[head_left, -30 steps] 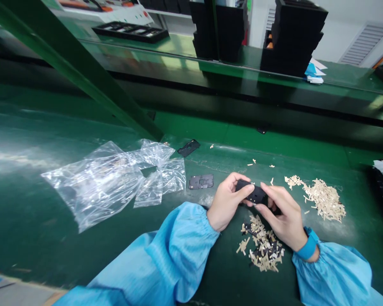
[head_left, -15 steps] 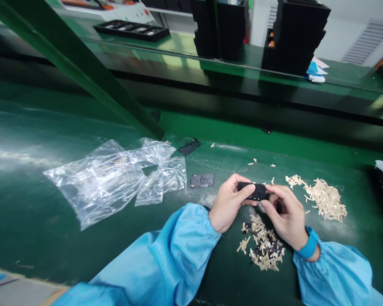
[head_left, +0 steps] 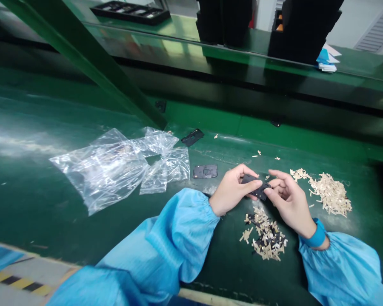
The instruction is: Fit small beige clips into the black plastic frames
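Observation:
Between my hands is a small flat black plastic part (head_left: 259,193), tilted down to the right, with small shiny dots along its lower edge. My left hand (head_left: 230,191) grips its left end, thumb on top and fingers behind. At the right end, my right hand (head_left: 289,206) pinches the edge with thumb and bent fingers; its index finger stretches out above. Just below the hands lies a mixed pile of beige and black strips (head_left: 268,238). A pile of beige strips (head_left: 332,193) lies right of my right hand.
Left of my hands are two black plastic parts, one flat (head_left: 205,171) and one angled (head_left: 192,137). Clear plastic bags (head_left: 115,170) spread farther left. A slanted green post (head_left: 92,63) meets the green table (head_left: 28,204). Stacked black trays (head_left: 303,32) stand on the back shelf.
The black part has tipped, its right end now lower. My right hand's index finger has lifted off it. The whole view has shifted slightly, showing more of the table's near edge.

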Demonstrator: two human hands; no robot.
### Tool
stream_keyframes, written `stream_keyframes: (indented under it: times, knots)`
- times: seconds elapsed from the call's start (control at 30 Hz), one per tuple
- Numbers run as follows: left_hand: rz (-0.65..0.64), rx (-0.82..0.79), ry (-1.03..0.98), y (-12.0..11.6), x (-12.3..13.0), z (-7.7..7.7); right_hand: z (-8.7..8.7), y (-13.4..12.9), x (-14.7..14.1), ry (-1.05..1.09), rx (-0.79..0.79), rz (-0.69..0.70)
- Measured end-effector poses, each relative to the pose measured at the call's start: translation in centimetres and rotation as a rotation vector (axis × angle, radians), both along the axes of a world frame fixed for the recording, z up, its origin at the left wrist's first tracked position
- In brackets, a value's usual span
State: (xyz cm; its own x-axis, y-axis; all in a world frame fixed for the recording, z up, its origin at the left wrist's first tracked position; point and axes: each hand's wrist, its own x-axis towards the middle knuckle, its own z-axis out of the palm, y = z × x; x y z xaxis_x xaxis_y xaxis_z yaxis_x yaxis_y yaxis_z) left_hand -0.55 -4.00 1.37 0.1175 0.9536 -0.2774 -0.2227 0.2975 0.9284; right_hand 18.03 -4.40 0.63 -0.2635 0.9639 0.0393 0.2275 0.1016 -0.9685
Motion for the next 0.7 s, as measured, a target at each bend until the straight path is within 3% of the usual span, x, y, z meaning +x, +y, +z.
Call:
stream_keyframes:
  times: [0.1, 0.17, 0.27, 0.33, 0.4, 0.57, 0.7]
  knots:
    - [-0.079, 0.026, -0.001, 0.3, -0.2, 0.0, 0.6, 0.9, 0.5, 0.032, -0.244, 0.107]
    - [-0.046, 0.050, -0.033, 0.4, -0.2, -0.1, 0.9, 1.6, 0.9, 0.112, -0.338, 0.069]
    - [0.096, 0.075, -0.058, 0.8, -0.3, -0.6, 0.8, 2.3, 1.2, 0.303, -0.263, -0.171]
    - [0.128, 0.083, -0.060, 0.9, -0.3, -1.0, 0.7, 2.2, 1.1, 0.270, -0.213, -0.189]
    - [0.118, 0.092, -0.066, 0.9, -0.2, -1.3, 0.7, 1.7, 0.8, 0.093, -0.176, -0.037]
    - [0.109, 0.100, -0.075, 0.9, -0.2, -1.4, 1.4, -0.1, 0.2, -0.321, 0.107, 0.561]
    - [0.098, 0.098, -0.075, 0.9, -0.2, -1.2, 1.6, -0.8, -0.1, -0.482, 0.249, 0.692]
